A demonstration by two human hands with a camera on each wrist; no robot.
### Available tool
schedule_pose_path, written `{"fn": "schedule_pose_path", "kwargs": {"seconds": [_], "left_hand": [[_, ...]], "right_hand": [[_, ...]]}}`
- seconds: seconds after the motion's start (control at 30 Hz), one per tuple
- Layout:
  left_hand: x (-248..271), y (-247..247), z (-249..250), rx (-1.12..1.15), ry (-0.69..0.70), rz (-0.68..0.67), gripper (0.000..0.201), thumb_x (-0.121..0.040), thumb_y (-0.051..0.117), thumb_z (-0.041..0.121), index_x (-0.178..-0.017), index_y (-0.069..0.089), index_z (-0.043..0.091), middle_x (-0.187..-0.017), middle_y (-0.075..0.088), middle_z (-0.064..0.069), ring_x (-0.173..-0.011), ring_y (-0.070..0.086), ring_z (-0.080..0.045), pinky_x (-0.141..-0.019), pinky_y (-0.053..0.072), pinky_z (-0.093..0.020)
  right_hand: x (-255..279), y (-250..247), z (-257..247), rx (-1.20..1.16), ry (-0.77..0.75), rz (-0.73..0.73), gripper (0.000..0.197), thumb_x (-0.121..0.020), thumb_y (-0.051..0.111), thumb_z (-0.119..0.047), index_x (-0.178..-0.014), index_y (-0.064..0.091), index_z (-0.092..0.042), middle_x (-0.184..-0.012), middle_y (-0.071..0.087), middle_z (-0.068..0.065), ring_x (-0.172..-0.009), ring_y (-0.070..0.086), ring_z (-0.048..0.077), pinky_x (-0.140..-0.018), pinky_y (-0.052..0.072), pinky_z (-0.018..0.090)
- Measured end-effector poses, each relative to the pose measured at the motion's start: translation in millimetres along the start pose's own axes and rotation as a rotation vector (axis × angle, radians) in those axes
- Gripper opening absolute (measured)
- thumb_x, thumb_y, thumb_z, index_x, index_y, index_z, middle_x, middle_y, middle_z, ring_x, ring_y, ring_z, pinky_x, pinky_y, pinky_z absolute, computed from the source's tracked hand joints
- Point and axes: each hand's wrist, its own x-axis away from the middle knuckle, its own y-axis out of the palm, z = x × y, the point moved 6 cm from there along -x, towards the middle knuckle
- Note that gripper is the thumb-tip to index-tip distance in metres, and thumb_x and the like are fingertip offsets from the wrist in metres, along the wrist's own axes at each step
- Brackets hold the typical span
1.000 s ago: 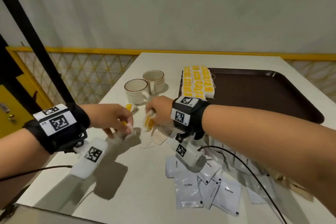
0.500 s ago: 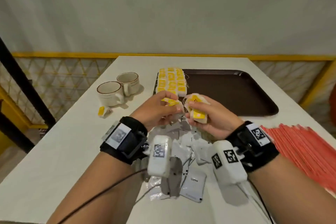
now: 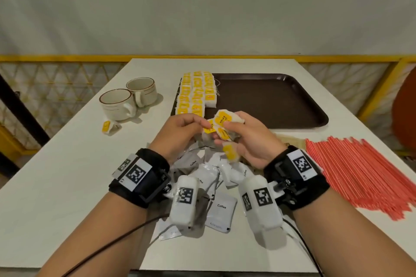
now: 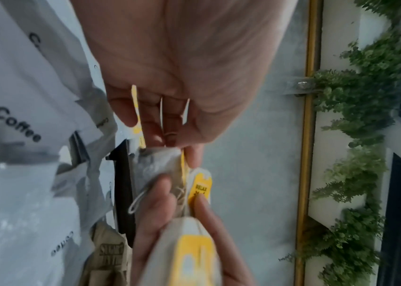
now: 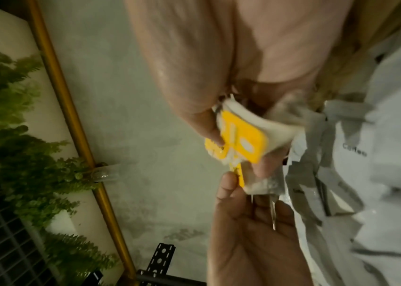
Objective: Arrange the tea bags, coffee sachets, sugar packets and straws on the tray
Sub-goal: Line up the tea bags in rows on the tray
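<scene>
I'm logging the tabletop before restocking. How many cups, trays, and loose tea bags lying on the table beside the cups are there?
Cups: 2, nearer and farther
Brown tray: 1
Loose tea bag beside the cups: 1
Total: 4

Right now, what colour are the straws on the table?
Red-orange; the straws lie in a fanned pile right of the hands, clearest in the head view.
</scene>
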Motion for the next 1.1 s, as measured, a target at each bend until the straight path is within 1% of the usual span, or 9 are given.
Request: {"fn": "schedule_pose_path", "kwargs": {"seconds": [0.1,0.2,0.33,0.43,0.57,0.67,0.83,0.97,1.1], "left_hand": [[0.9,-1.2,3.7,0.02,0.037,0.041,0.023,-0.089,0.055,-0.002,-0.076,0.071,0.011,-0.081,0.069,-0.006,-0.08,0.063,-0.017,-0.07,0.052,-0.02],[-0.5,-5.8,5.1,-0.033,0.12,0.077,0.013,-0.083,0.066,-0.002,-0.081,0.067,0.011,-0.077,0.066,-0.004,-0.075,0.06,-0.014,-0.066,0.05,-0.016],[-2.8,-11.1,4.2,0.058,0.14,0.122,0.023,-0.081,0.068,-0.003,-0.094,0.059,0.014,-0.073,0.065,-0.004,-0.071,0.062,-0.016,-0.068,0.051,-0.022],[-2.9,-15.9,6.9,0.08,0.167,0.182,0.019,-0.08,0.07,0.0,-0.09,0.062,0.013,-0.072,0.066,-0.003,-0.069,0.063,-0.012,-0.068,0.051,-0.019],[-2.0,-15.7,13.6,0.072,0.21,0.166,0.012,-0.083,0.068,0.003,-0.079,0.064,0.013,-0.077,0.066,-0.003,-0.069,0.063,-0.007,-0.068,0.05,-0.016],[-0.4,-11.2,17.7,0.071,0.233,0.134,0.009,-0.085,0.065,0.004,-0.082,0.063,0.011,-0.08,0.066,-0.004,-0.072,0.063,-0.008,-0.07,0.051,-0.017],[1.1,-4.7,17.5,0.07,0.244,0.088,0.011,-0.084,0.065,0.0,-0.082,0.064,0.011,-0.085,0.066,-0.009,-0.081,0.061,-0.021,-0.08,0.052,-0.03],[4.1,2.0,18.6,0.085,0.248,0.029,0.013,-0.083,0.065,-0.003,-0.081,0.065,0.011,-0.081,0.067,-0.004,-0.078,0.062,-0.015,-0.077,0.053,-0.023],[5.4,3.8,19.7,0.104,0.249,0.017,0.012,-0.081,0.066,-0.003,-0.081,0.066,0.01,-0.078,0.069,0.0,-0.077,0.063,-0.014,-0.076,0.053,-0.023]], "right_hand": [[-2.0,-4.0,-2.2,0.028,-0.041,0.012,0.007,-0.094,0.054,-0.004,-0.1,0.056,-0.004,-0.102,0.061,0.019,-0.09,0.063,0.027,-0.079,0.059,0.036],[-2.2,-7.2,-7.8,0.144,-0.109,0.017,0.004,-0.092,0.058,-0.009,-0.09,0.062,-0.009,-0.093,0.067,0.008,-0.081,0.063,0.018,-0.074,0.055,0.033],[-3.1,-12.6,-17.0,0.249,-0.263,0.091,0.006,-0.087,0.064,-0.009,-0.084,0.069,-0.01,-0.124,0.063,0.0,-0.11,0.061,0.009,-0.092,0.048,0.028],[-0.6,-17.2,-25.5,0.328,-0.36,0.123,0.005,-0.087,0.065,-0.012,-0.087,0.071,-0.013,-0.11,0.069,-0.001,-0.095,0.065,0.006,-0.081,0.05,0.022],[1.9,-12.5,-25.9,0.298,-0.33,-0.017,0.011,-0.081,0.069,-0.013,-0.091,0.068,-0.015,-0.084,0.072,-0.001,-0.072,0.062,0.008,-0.068,0.05,0.021],[2.4,-6.6,-22.1,0.328,-0.317,-0.075,0.014,-0.079,0.07,-0.004,-0.09,0.067,-0.011,-0.082,0.072,0.001,-0.072,0.064,0.009,-0.067,0.052,0.02],[1.5,-3.5,-14.4,0.332,-0.281,-0.032,0.023,-0.075,0.074,0.004,-0.089,0.061,-0.01,-0.074,0.066,0.001,-0.062,0.061,0.008,-0.056,0.05,0.019],[-0.2,-5.8,-13.0,0.338,-0.265,-0.017,0.031,-0.076,0.075,0.0,-0.102,0.063,-0.012,-0.079,0.066,0.006,-0.068,0.061,0.012,-0.057,0.049,0.021],[1.0,-4.1,-10.9,0.369,-0.252,-0.027,0.023,-0.075,0.075,-0.001,-0.094,0.066,-0.012,-0.087,0.067,0.012,-0.071,0.061,0.012,-0.059,0.05,0.02]]}}
